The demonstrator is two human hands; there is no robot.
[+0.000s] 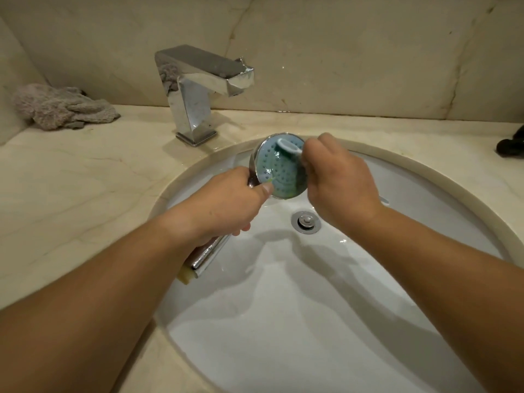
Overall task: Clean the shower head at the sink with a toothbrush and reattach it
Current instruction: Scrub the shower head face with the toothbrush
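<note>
A chrome shower head (276,170) with a pale blue nozzle face is held over the white sink (283,321), face turned up toward me. My left hand (226,202) grips its chrome handle, whose lower end sticks out below my wrist. My right hand (337,182) is closed on a white toothbrush (287,146). The brush head rests on the upper part of the nozzle face. Greenish smears lie on the face near my left thumb. Most of the toothbrush handle is hidden inside my fist.
A square chrome faucet (198,89) stands behind the basin, with no water running. A crumpled grey cloth (62,107) lies on the marble counter at the back left. The drain plug (306,221) sits mid-basin. A dark object (510,147) shows at the right edge.
</note>
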